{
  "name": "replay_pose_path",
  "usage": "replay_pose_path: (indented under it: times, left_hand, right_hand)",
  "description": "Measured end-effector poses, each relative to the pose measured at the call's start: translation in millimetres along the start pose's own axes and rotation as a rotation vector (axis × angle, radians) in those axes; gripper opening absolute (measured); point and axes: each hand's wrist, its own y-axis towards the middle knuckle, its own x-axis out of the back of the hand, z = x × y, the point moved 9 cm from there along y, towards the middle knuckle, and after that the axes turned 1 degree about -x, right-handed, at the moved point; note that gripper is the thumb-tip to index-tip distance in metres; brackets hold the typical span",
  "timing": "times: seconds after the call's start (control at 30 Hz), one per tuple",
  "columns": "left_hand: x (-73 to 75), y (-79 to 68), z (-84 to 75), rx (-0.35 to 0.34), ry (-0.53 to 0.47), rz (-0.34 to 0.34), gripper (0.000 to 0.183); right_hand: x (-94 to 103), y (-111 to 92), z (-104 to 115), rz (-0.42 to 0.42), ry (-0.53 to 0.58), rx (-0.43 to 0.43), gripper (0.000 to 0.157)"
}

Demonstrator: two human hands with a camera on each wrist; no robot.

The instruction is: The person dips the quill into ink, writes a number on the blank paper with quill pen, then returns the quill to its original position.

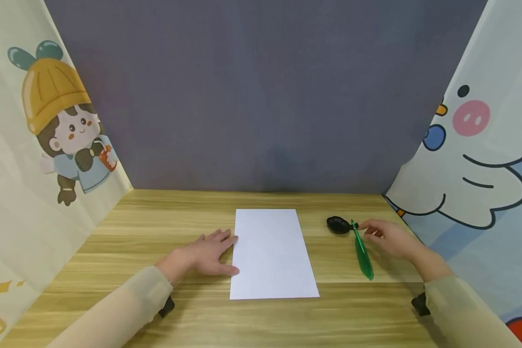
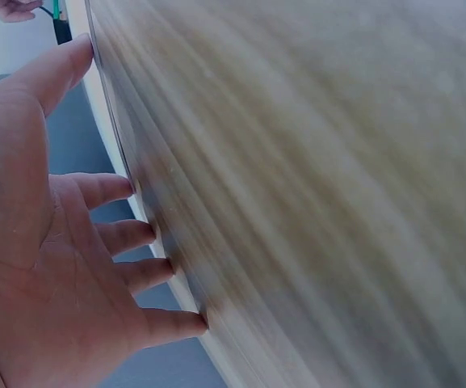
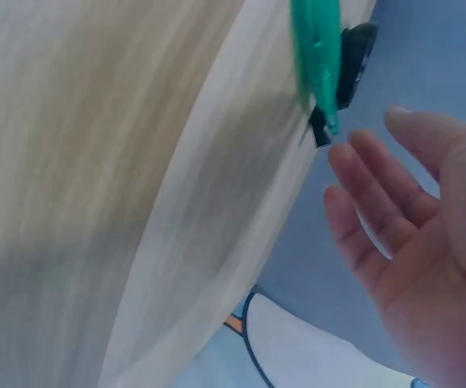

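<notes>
We saw blank paper (image 1: 271, 258) by the wide-spread left grip (image 1: 210, 253), the green pen (image 1: 363, 258) untaken beside the empty, loosely bent right grip (image 1: 389, 237).

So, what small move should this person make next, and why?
Probably the right hand should pinch the green, feather-shaped pen: it holds nothing and is right beside it, loosely curled, while the left hand already rests at the left edge of the rectangular white paper sheet, perhaps ready to steady it.
</notes>
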Motion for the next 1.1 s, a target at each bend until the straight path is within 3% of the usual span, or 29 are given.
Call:
replay_pose_path:
  times: [0.23, 0.47, 0.83, 1.1]
  left_hand:
    - [-1.1, 0.7, -0.4, -0.005, 0.001, 0.0, 0.104]
    - [-1.9, 0.9, -0.5, -0.007, -0.007, -0.001, 0.104]
    - [-3.3, 0.1, -0.8, 0.0, -0.007, 0.007, 0.104]
    - [-2.6, -1.1, -0.5, 0.009, -0.014, 0.003, 0.104]
  right_hand:
    - [-14.7, 10, -20, 0.111, 0.016, -0.025, 0.032]
    - [-24.5, 19, -22, 0.176, 0.055, -0.015, 0.036]
    - [-28.5, 26, -15, 0.14, 0.006, 0.015, 0.035]
    - [-15.3, 18, -6, 0.025, -0.107, 0.099, 0.024]
